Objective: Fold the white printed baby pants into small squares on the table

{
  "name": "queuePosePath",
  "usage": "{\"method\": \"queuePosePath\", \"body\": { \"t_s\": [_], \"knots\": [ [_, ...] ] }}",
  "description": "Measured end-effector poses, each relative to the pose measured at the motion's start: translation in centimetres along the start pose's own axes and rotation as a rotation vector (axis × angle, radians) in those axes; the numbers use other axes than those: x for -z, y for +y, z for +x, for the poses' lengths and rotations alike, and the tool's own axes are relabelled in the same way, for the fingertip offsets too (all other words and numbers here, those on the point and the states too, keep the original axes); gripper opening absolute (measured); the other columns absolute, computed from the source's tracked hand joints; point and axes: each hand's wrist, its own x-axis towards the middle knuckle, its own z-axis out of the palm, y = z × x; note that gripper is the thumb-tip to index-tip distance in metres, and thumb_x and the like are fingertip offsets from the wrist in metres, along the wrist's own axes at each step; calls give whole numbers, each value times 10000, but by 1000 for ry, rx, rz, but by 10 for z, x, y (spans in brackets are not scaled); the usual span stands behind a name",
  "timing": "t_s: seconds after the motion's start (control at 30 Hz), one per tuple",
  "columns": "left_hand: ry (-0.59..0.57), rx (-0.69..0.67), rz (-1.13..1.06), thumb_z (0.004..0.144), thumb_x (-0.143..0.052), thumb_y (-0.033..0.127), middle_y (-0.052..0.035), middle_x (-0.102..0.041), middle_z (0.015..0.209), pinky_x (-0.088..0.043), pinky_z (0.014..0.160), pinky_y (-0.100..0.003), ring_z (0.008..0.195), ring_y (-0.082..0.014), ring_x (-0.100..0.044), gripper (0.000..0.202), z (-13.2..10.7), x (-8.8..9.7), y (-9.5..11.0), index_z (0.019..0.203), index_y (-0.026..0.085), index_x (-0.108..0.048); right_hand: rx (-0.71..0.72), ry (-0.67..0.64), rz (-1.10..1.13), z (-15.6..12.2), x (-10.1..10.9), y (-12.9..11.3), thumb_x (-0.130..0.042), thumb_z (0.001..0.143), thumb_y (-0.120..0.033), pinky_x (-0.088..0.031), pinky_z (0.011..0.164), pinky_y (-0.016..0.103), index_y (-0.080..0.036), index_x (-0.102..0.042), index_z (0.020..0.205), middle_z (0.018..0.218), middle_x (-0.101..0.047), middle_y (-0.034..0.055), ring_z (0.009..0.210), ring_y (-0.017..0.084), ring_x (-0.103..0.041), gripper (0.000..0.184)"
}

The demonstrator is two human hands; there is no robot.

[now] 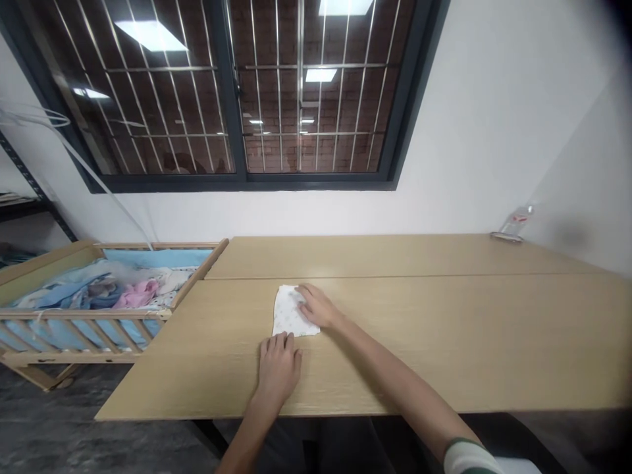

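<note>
A small white cloth [286,313] with a faint print lies flat on the wooden table, left of its middle. My right hand [316,307] rests on the cloth's right side, its fingers stretched out across the fabric. At the near edge of the cloth lies my left hand [280,362], palm down, with its fingertips touching the lower border. Both hands are open and neither grips the fabric. Whether the cloth is folded in layers, I cannot tell.
The wooden table [444,329] has a seam running across it. On the left stands a wooden crib [170,313] with blue lining, holding rumpled clothes [138,294]. A clear plastic bottle [518,220] is at the far right corner. A barred window [239,99] is behind.
</note>
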Motion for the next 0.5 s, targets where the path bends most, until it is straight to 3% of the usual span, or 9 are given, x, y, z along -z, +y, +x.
{"method": "queuePosePath", "body": {
  "t_s": [0.1,0.2,0.33,0.5],
  "knots": [
    [-63,-19,-95,1022,-437,238,-78,-724,1153,-375,1015,-451,1095,-246,-624,305,8,3,-22,1183,220,-695,24,-32,53,-28,12,-15,-546,967,-318,-494,1008,433,-177,-662,1232,1204,-684,141,1141,283,-626,322],
    [-87,-47,-137,1021,-448,212,-57,-738,1142,-360,1021,-452,1095,-228,-632,297,18,2,-47,1061,259,-738,41,-79,95,-49,20,-22,-631,926,-352,-521,921,398,-182,-720,1102,1065,-723,114,1013,269,-665,260],
    [-83,-99,-128,1009,-498,221,-67,-722,1243,-341,1030,-471,1180,-247,-596,266,31,1,-73,1054,270,-755,63,-79,179,-68,21,-19,-675,909,-357,-514,968,392,-201,-723,1182,1165,-736,115,1092,269,-672,318],
    [-102,-186,-132,1021,-481,248,-55,-758,1148,-347,1015,-461,1106,-238,-603,277,39,-2,-88,1018,277,-756,62,-17,186,-78,10,-16,-561,985,-301,-472,1072,405,-193,-697,1249,1281,-713,115,1226,257,-632,315]
  ]
}}
